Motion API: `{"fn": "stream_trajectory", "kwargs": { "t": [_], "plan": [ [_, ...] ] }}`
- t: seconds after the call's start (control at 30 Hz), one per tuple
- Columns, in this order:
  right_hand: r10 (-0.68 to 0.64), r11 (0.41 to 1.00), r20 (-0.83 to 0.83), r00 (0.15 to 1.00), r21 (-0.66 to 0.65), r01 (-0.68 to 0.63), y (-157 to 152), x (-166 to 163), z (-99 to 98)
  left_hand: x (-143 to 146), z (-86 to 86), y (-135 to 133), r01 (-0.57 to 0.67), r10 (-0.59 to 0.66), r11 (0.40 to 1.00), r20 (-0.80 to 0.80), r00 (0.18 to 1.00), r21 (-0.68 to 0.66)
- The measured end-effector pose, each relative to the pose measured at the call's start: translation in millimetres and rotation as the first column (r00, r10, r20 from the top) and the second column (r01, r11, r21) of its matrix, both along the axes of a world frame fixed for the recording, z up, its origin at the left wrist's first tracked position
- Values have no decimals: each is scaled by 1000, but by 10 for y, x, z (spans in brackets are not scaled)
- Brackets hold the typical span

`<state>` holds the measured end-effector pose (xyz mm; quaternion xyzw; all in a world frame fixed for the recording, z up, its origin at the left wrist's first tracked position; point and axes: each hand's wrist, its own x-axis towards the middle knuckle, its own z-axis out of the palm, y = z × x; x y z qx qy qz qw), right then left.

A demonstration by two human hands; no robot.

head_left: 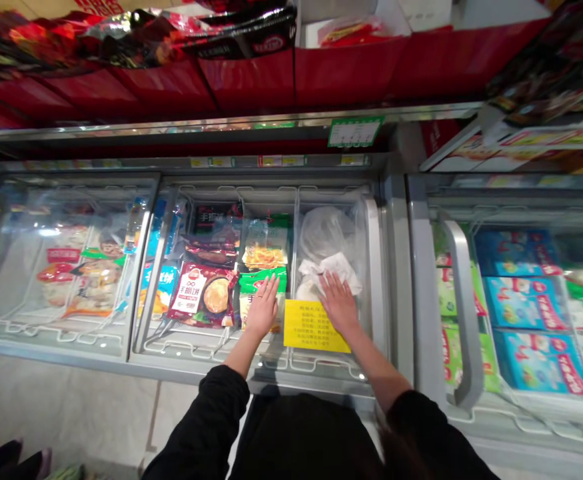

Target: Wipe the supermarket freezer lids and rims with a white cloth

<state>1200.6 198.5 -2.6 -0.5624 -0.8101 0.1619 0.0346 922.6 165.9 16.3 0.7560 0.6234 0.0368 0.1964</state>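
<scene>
My left hand [264, 303] lies flat with its fingers stretched out on the clear sliding lid [251, 340] of a chest freezer, above a green-and-white food packet [247, 285]. My right hand [340, 303] presses a crumpled white cloth [350, 272] against the same lid, with the fingers over it. Just below and left of that hand, a yellow notice [316, 327] with printed lines is stuck to the lid. Under the lid lie dark red pancake packets [204, 293], and a pale clear plastic bag [321, 230] sits in the right-hand compartment.
The lid's grey handle [372, 240] runs along its right side. Another freezer with a curved handle [461, 313] and blue boxes [534, 303] stands to the right. Behind, red shelf bins [251, 83] hold shiny packets above a metal rail [221, 125]. Tiled floor [71, 400] shows at lower left.
</scene>
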Motion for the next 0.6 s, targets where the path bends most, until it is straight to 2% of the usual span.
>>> {"fn": "stream_trajectory", "kwargs": {
  "t": [0.07,0.13,0.2,0.23,0.33,0.47,0.53,0.6],
  "plan": [
    [-136,991,18,991,13,136,245,32,6,-4,-12,-16,-12,12,1000,0,1000,3],
    [-247,969,18,969,6,247,542,-78,36,-4,-17,-13,-18,18,1000,7,1000,0],
    [-306,952,8,952,-18,306,830,-304,86,-6,-16,-4,-15,16,1000,18,1000,-12],
    [-295,955,-4,956,-33,295,948,-447,117,-10,-13,0,-13,14,1000,23,1000,-18],
    [-95,993,-69,993,-77,90,1133,-925,220,-28,-6,10,0,1,1000,34,999,-31],
    [180,978,-149,972,-80,-193,1015,-1453,346,-63,5,29,15,-14,998,21,1000,-68],
    [253,961,-163,954,-72,-267,941,-1557,382,-89,21,47,18,-16,996,18,1000,-92],
    [284,952,-158,946,-70,-298,951,-1506,392,-124,46,69,35,-32,994,35,999,-103]
  ]
}}
